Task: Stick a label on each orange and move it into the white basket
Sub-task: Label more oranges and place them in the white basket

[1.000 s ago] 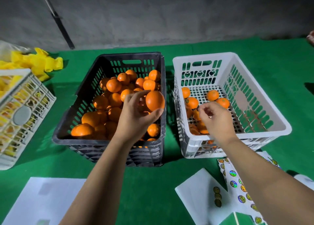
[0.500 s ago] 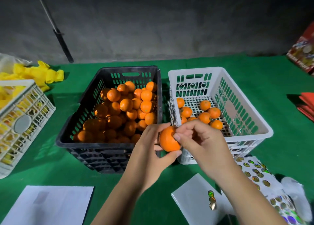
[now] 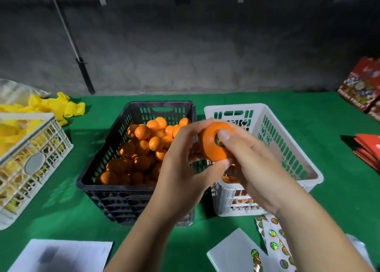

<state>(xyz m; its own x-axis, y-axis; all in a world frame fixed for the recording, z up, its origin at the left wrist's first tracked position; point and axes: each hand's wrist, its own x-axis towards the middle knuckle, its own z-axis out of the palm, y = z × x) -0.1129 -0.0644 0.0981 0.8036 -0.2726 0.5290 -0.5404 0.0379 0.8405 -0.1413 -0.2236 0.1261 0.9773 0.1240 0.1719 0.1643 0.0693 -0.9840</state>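
**Label pressed onto an orange above the baskets**

The left hand (image 3: 181,169) grips an orange (image 3: 211,146) from below and from the side, holding it in the air over the near left corner of the white basket (image 3: 292,140). The right hand (image 3: 253,169) closes on the same orange, its thumb pressing a shiny round label (image 3: 218,141) against the peel. A black crate (image 3: 115,144) heaped with oranges stands just left of the white basket on the green worktop (image 3: 339,199). Label sheets (image 3: 273,243) lie on the worktop in front of the white basket, near the right forearm.
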